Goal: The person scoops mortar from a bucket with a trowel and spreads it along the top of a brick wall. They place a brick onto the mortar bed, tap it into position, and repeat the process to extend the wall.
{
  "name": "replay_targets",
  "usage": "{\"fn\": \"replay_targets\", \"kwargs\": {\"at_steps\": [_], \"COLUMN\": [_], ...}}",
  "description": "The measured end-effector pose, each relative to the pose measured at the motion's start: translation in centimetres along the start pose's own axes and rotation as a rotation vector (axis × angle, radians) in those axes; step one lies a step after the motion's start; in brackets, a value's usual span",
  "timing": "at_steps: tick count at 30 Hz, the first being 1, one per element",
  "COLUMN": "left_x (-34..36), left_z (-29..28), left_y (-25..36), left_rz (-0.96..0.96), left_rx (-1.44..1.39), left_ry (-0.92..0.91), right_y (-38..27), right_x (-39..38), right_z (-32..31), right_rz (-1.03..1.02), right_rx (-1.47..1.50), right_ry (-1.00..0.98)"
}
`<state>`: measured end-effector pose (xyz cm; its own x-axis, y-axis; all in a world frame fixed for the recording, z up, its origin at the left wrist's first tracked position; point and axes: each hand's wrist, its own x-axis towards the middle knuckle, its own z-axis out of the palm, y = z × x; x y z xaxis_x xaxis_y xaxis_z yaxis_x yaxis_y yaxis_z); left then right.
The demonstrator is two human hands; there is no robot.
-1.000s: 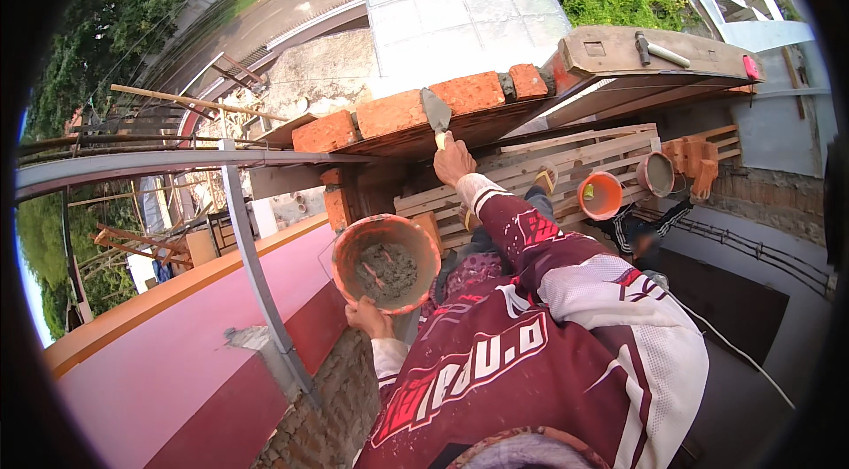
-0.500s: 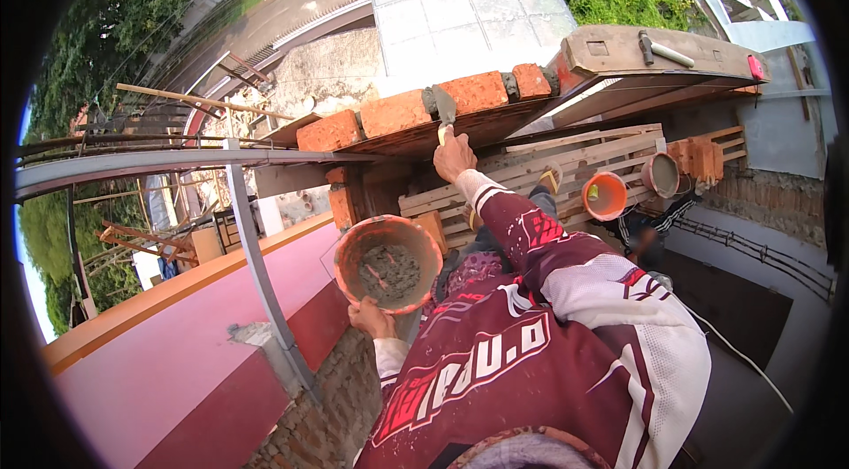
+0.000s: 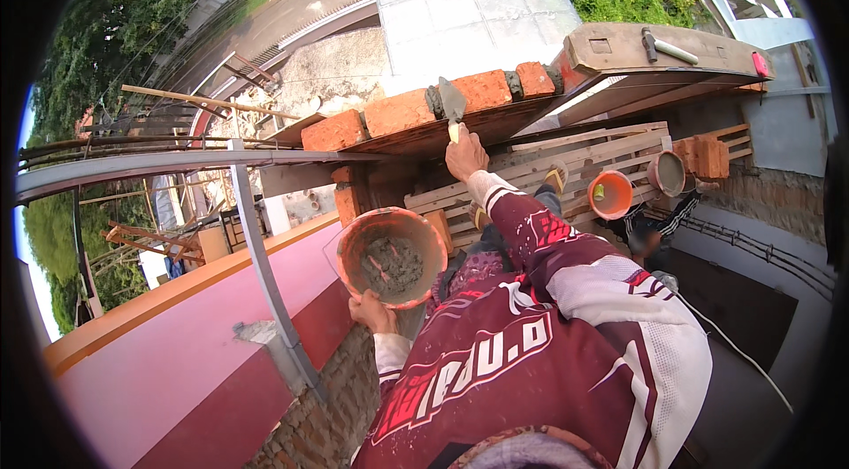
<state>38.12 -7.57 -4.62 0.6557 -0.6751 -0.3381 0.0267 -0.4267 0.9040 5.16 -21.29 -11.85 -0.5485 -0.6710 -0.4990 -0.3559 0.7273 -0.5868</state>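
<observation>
One trowel, handle clasped in the right hand, blade at the mortar between two bricks, best packed with short presses; one bucket, left hand gripping its edge, best held level.

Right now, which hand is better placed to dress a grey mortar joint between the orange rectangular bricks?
Likely the right hand: its grip has the grey, pointed metal trowel beside one such mortar joint. The left hand is occupied, holding the round orange bucket of grey mortar.

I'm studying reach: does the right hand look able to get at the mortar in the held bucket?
Likely yes: the mortar lies uncovered, and the right hand holds a trowel.
</observation>
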Motion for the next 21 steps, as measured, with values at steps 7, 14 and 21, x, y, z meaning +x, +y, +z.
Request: {"fn": "replay_targets", "kwargs": {"at_steps": [7,14,21], "left_x": [0.7,0.8,0.7], "left_z": [-0.6,0.4,3.9], "left_y": [-0.9,-0.4,1.0], "left_rz": [-0.028,-0.06,-0.01], "left_rx": [0.025,0.041,0.139], "left_ry": [0.022,-0.049,-0.169], "right_y": [1.2,1.5,4.7], "right_x": [1.5,1.0,-4.5], "right_z": [0.2,0.4,-6.9], "right_rz": [0.037,-0.055,-0.365], "right_rx": [0.157,-0.112,0.078], "right_ry": [-0.088,-0.104,-0.027]}}
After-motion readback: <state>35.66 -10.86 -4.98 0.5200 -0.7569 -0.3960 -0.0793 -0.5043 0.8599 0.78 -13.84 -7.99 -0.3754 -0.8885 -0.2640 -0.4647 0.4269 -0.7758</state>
